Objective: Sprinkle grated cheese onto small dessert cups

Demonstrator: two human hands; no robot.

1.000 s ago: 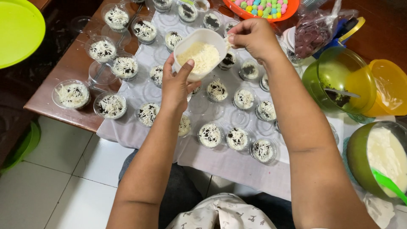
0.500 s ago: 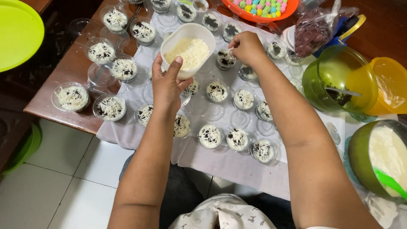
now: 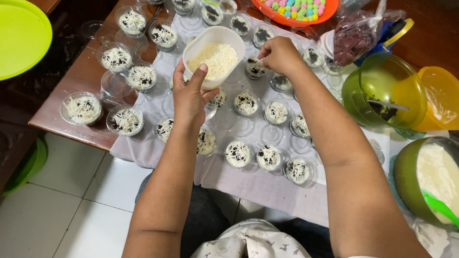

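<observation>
The left hand [image 3: 189, 95] grips a white tub [image 3: 214, 56] of grated cheese, fingers wrapped under its base, thumb up the near wall, holding it above the white cloth [image 3: 248, 184]. Beyond the tub to the right, the right hand [image 3: 281, 55] hangs with fingertips pinched together over a small cup [image 3: 256, 67] of dark crumbs; whether any cheese sits in that pinch, I cannot tell.

Progress looks well along. Left of the tub, the cups on the bare wooden table [image 3: 71, 86] all wear white shreds, and so do several on the near side of it. The near row of cups [image 3: 268, 157] shows mostly dark crumbs on cream, so those seem left to do, along with the ones beyond the tub.

Compared with half a second ago, the tub has swung a little toward the right hand, and that hand has come back from the cup farther right to this one just beside the tub. A second ago it was up at the tub's rim.
</observation>
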